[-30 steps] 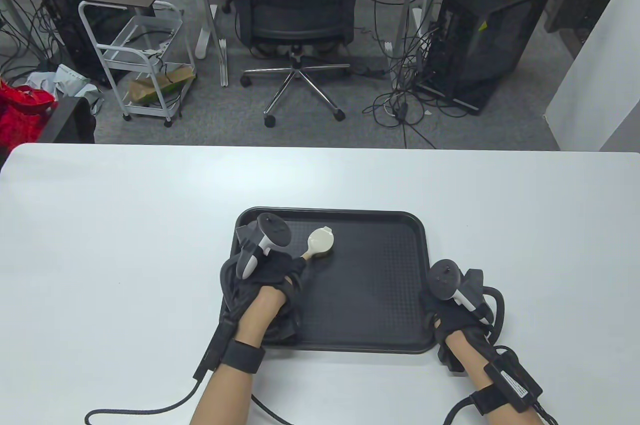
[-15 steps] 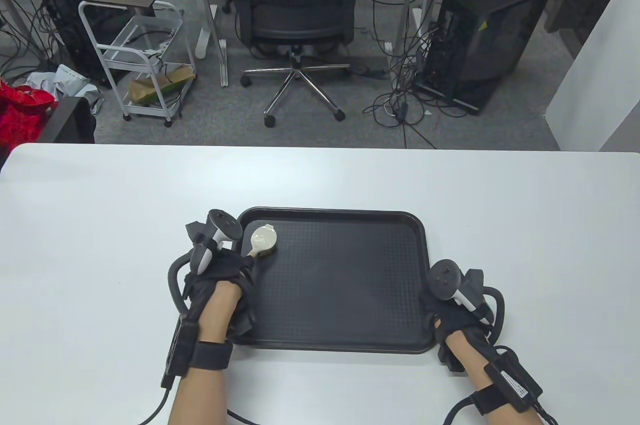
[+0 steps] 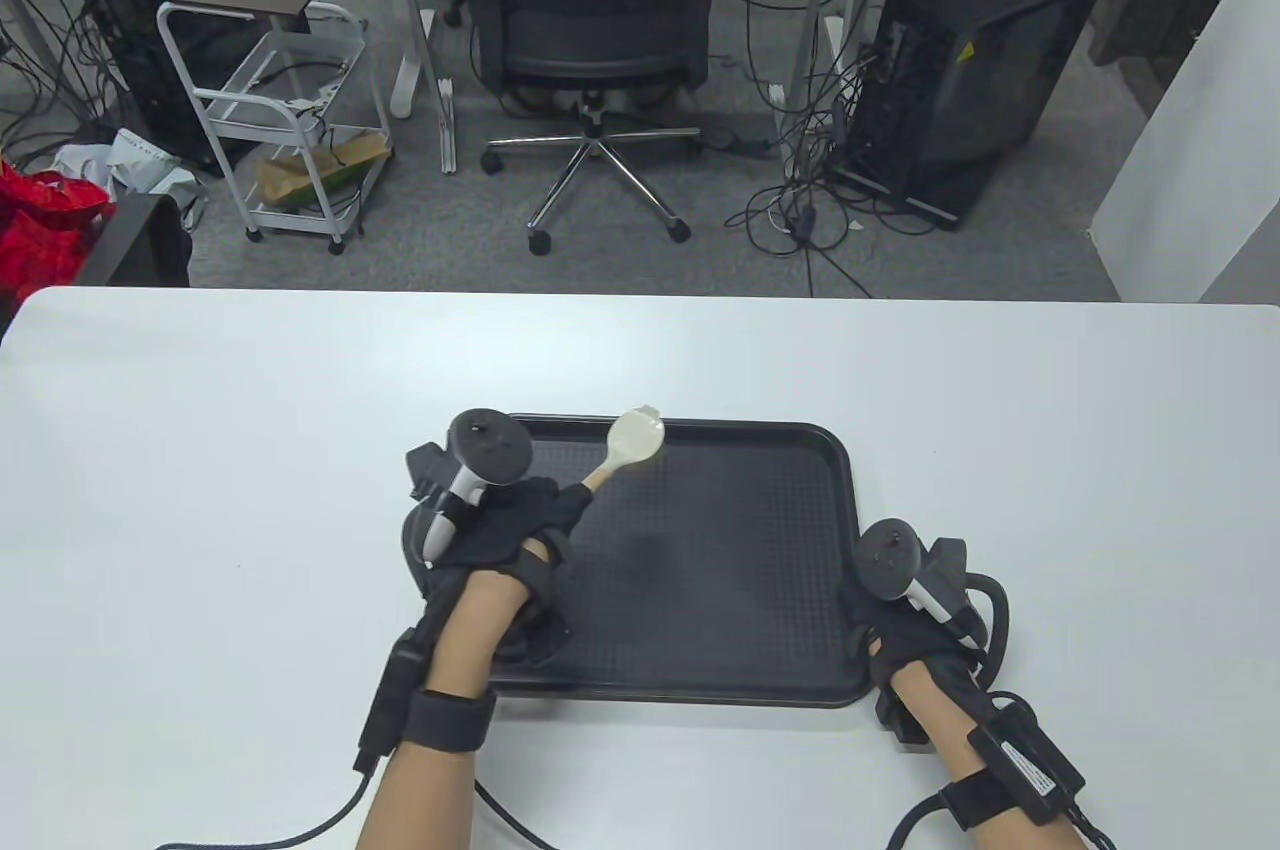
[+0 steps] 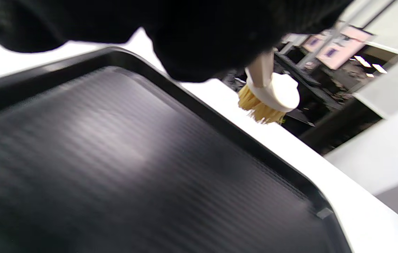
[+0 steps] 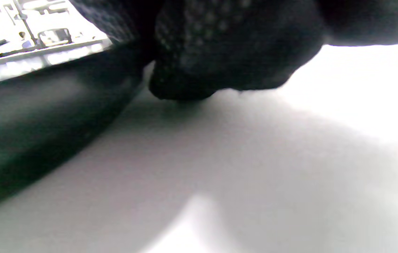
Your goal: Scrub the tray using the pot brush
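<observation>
White counter [image 3: 250, 450] carries black tray [image 3: 760, 570]; left hand [image 3: 500, 530] grips pot brush [image 3: 630, 442] handle, head up-right of it at tray's far rim, bristles lifted; right hand [image 3: 900, 625] rests at tray's right edge, grip unclear.

A black office chair [image 3: 590, 20] is standing on grey carpet [image 3: 700, 190] beyond the white table [image 3: 200, 450]; a white cart [image 3: 275, 120] is sitting left; cables [image 3: 800, 210] are trailing beside what seem computer towers [image 3: 960, 90].
</observation>
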A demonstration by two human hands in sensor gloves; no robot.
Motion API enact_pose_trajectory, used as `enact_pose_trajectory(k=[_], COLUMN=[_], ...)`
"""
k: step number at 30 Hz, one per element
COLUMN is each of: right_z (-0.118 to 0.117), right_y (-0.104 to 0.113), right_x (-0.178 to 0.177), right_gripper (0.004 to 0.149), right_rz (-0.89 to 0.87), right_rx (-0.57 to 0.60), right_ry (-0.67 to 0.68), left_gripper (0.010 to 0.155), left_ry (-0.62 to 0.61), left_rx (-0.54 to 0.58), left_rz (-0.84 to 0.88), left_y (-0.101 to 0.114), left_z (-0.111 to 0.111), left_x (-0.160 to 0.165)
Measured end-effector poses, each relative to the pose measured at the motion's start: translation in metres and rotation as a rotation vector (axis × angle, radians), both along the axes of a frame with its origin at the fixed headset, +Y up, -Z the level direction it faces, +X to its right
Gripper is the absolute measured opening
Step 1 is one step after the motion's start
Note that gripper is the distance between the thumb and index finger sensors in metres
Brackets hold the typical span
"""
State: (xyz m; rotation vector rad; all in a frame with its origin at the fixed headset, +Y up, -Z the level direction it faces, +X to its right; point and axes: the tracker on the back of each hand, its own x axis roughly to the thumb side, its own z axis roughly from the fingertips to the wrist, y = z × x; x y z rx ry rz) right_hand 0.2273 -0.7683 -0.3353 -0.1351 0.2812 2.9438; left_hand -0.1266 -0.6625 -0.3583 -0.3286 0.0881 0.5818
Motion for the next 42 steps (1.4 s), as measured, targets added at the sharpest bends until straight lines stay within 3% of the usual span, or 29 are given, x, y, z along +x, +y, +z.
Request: enact_pose_trajectory(k=[3,8,11,23,27,42], right_z=[0.000,0.000,0.000,0.000,0.000,0.000], right_y=[0.000,0.000,0.000,0.000,0.000,0.000], right_x=[0.000,0.000,0.000,-0.001,-0.001,-0.001], right_gripper=[0.060,0.060,0.060,0.060,0.060,0.060], right_rz=[-0.001,0.003,0.003,0.005,0.007,0.006], right_rx=[0.000,0.001,0.000,0.000,0.002,0.002], right_ry=[0.000,-0.001,-0.002,-0.001,-0.001,-0.001], left_gripper=[0.063,0.063,0.063,0.063,0.063,0.064], left_ry=[-0.088,-0.181,-0.176,-0.216,-0.191,-0.174], left_rx=[0.015,-0.066,-0.055,-0.066,-0.036,-0.211], left_rz=[0.037,0.119,0.069,0.017,-0.058,-0.222], left_y=[-0.006,-0.036,-0.050,-0.076,-0.074,-0.057], left_z=[0.005,0.005,0.005,0.010,0.013,0.003], left_x=[0.037,0.083,0.095,0.128,0.131,0.086])
